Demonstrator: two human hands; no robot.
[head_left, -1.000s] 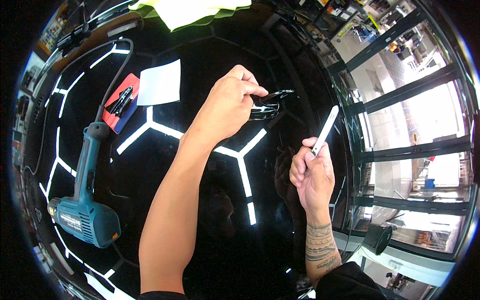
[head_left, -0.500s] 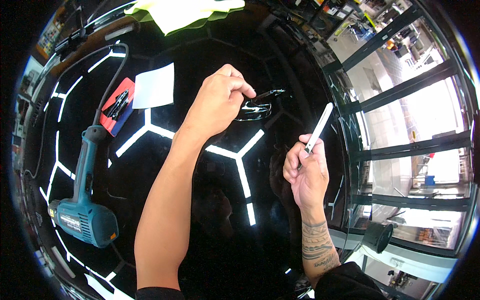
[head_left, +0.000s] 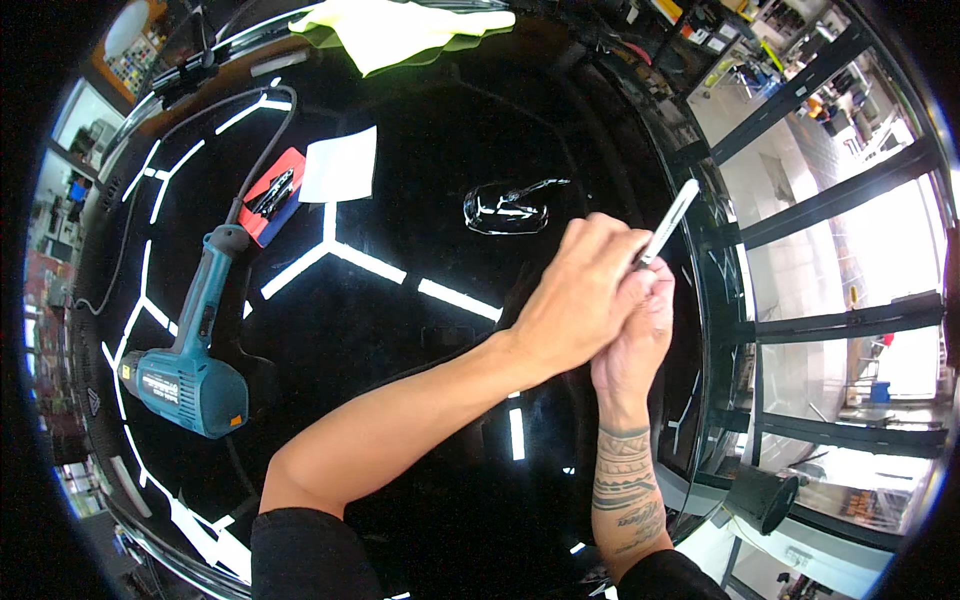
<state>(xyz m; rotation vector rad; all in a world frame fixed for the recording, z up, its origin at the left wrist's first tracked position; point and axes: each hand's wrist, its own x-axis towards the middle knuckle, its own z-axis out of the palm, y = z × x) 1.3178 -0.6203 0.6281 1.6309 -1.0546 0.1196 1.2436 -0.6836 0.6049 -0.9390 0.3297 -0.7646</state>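
My right hand [head_left: 640,320] is closed around a slim silver cutter knife [head_left: 672,218], which points up and away to the right. My left hand [head_left: 585,290] crosses over to meet it, its curled fingers at the knife's lower end. Where the hands overlap, the fingertips and that end are partly hidden. Beyond my left hand, a small glossy black piece of film [head_left: 505,212] with a thin raised strip lies on the shiny black panel [head_left: 430,470].
A teal heat gun [head_left: 195,385] with a black cable lies at left. Near its tip are a red-and-blue card [head_left: 262,222] bearing black scraps and a white paper square [head_left: 340,168]. A yellow-green cloth [head_left: 385,35] lies at the far edge; a black bin [head_left: 762,498] stands at lower right.
My left hand has left the film piece and moved right and nearer, onto the knife in my right hand. The whole view has shifted slightly.
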